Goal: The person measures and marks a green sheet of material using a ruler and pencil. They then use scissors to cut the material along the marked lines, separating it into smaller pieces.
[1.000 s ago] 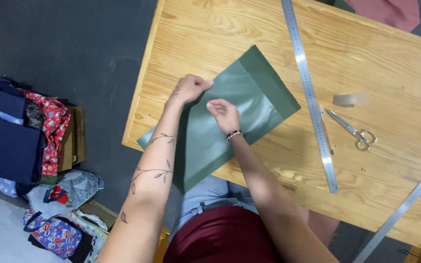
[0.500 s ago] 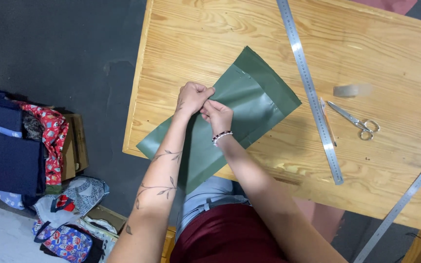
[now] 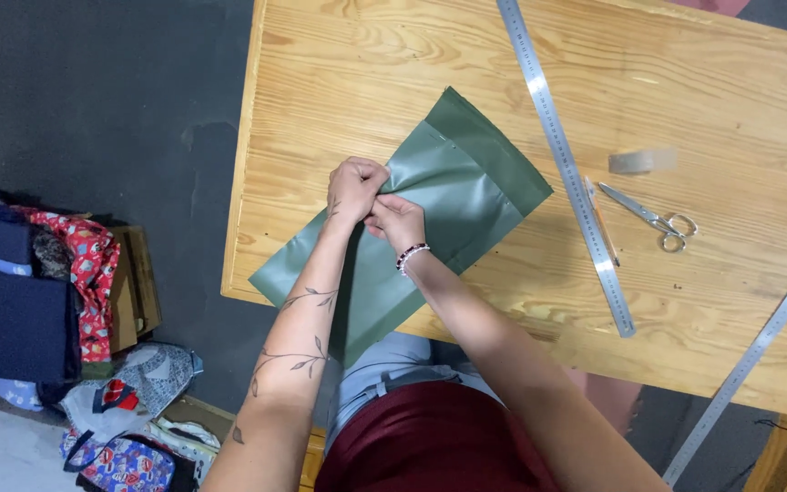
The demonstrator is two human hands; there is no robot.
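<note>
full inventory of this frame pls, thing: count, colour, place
green sheet: 1, dark green, on the table, near end overhanging the edge
table: 1, light wood, fills upper right
long metal ruler: 1, silver, right of the sheet
second metal ruler: 1, silver, lower right, overhanging the table edge
pencil: 1, wood-coloured, beside the long ruler
scissors: 1, metal, right of the pencil
tape roll: 1, pale, blurred, above the scissors
fabric pile: several pieces, blue, red, patterned, on the floor at left
left hand: 1, pinching the sheet
right hand: 1, beaded bracelet, pinching the sheet beside the left
</note>
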